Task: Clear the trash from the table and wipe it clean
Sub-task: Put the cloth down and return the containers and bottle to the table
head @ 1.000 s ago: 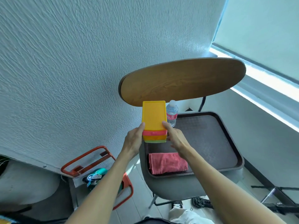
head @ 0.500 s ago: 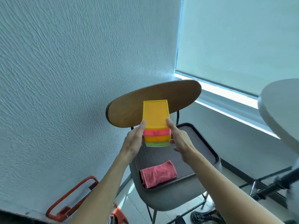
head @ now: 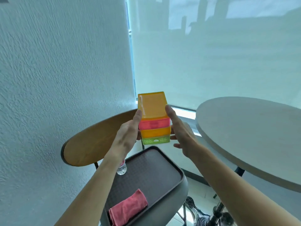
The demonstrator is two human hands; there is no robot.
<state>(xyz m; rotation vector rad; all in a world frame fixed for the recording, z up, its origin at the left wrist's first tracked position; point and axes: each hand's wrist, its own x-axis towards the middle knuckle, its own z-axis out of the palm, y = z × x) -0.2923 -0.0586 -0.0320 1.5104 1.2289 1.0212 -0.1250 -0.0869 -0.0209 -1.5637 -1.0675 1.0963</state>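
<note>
Your left hand [head: 128, 134] presses the nine o'clock side of the stack of coloured plastic boxes [head: 154, 118], held in the air above the chair [head: 91, 144]; your right hand [head: 180, 132] clamps its three o'clock side. At six o'clock below, a brown tray [head: 154, 168] carries a water bottle [head: 121, 168] and folded pink cloth [head: 128, 207]. The round table [head: 252, 137] sits at three o'clock

Pink cloth [head: 128, 207] lies folded, seemingly dry, on tray [head: 177, 172].
</note>
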